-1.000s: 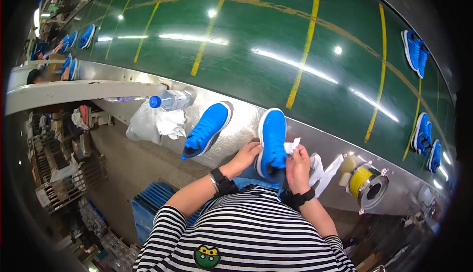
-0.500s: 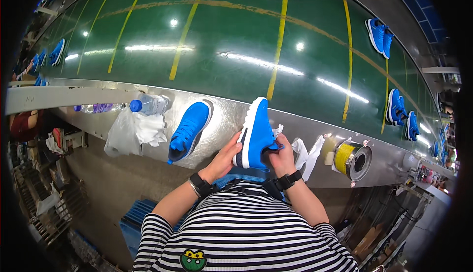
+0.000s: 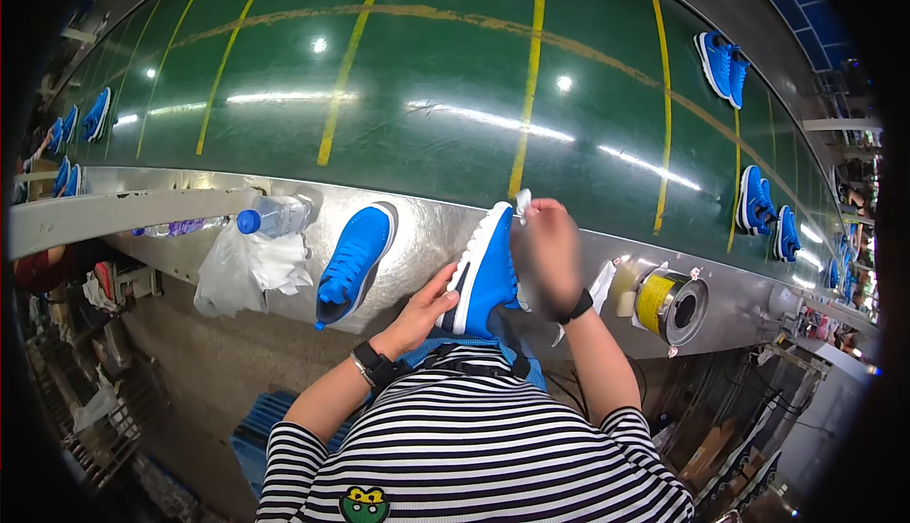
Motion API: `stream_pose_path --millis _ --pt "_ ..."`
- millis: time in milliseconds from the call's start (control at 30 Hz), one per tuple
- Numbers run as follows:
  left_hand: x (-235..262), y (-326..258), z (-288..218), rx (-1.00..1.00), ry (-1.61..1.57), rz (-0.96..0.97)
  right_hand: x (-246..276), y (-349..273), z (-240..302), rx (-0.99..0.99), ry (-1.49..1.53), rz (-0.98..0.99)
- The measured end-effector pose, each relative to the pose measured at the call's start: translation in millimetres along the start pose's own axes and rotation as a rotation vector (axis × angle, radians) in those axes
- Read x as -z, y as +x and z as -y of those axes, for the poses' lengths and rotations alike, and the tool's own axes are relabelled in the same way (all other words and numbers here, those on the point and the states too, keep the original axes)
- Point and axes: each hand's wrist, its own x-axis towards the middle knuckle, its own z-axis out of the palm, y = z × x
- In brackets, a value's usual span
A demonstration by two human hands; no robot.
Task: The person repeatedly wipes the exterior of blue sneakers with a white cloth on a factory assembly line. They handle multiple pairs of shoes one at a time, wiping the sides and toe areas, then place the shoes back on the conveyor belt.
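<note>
A blue sneaker with a white sole is tilted on its side in front of me, its toe toward the belt. My left hand is closed on its sole near the heel. My right hand, partly blurred, pinches a small white cloth beside the toe. The cloth looks close to the upper; whether it touches cannot be made out. A second blue sneaker rests on the metal ledge to the left, its toe pointing away from me.
Beyond the ledge runs a green conveyor belt with yellow lines, carrying several blue sneakers. A plastic bottle and a white plastic bag are at left. A round tin with a yellow band stands at right, near more white cloth.
My right hand has moved from the sneaker's heel opening forward to beside its toe, with the white cloth. My left hand still holds the sneaker.
</note>
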Motion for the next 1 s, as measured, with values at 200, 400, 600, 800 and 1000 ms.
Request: stream_pose_path --millis 200,400,600,800,1000 --pt "-4 2 -1 -0.048 0.094 -0.004 -16 12 12 0.125 -0.358 0.197" --pt "-11 2 -5 -0.011 0.02 -0.032 -22 -19 18 0.311 -0.347 0.226" --pt "-2 2 -3 0.029 -0.012 -0.046 -21 -58 33 0.465 -0.504 0.377" --pt "24 -12 -11 0.17 -0.42 -0.002 20 -61 20 0.064 0.078 0.093" --pt "42 -21 -1 0.223 -0.54 -0.051 49 -46 -59 0.085 -0.33 -0.113"
